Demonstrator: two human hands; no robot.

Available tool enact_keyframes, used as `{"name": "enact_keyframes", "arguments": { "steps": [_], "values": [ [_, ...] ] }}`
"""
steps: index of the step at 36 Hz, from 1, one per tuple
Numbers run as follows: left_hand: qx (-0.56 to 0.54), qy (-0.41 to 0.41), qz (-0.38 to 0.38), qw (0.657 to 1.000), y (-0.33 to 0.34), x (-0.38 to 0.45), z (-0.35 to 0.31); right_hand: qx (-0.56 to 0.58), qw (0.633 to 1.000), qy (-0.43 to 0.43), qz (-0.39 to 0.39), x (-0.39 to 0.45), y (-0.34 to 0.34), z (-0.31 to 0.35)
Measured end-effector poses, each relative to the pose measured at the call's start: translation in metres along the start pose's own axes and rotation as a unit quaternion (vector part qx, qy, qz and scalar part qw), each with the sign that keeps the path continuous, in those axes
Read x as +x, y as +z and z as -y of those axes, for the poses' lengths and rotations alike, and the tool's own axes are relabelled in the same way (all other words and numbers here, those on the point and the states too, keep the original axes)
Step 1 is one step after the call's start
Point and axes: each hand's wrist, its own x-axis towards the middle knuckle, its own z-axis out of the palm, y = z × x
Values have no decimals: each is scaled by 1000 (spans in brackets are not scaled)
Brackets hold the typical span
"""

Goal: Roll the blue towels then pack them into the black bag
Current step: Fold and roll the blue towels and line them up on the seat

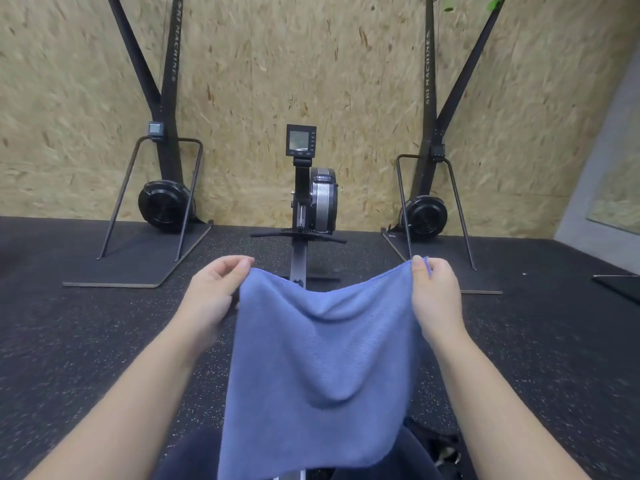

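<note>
1. The left hand (215, 293) pinches the top left corner of a blue towel (320, 368) between thumb and fingers.
2. The right hand (435, 296) pinches the top right corner the same way.
3. The towel hangs unrolled between both hands, its top edge sagging in the middle, its lower edge over the person's dark-clothed lap.
4. Beyond it, a rowing machine (309, 199) stands on the speckled black floor (86, 334).
5. Two ski machines, left (162, 188) and right (427, 202), flank it against the chipboard wall (311, 64).
</note>
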Motion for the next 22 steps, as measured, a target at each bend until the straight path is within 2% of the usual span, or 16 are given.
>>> {"name": "enact_keyframes", "arguments": {
  "steps": [7, 14, 18, 22],
  "values": [
    [68, 71, 177, 979, 13, -29, -28, 21, 993, -17, 114, -19, 8, 39],
    [119, 81, 293, 945, 25, -42, -34, -13, 979, -86, 184, -44, 17, 68],
    [166, 133, 263, 941, 32, -46, -33, -70, 967, -128, 209, -55, 15, 74],
    [262, 211, 207, 919, 37, -48, -32, -113, 955, -124, 243, -60, 14, 77]
  ]
}}
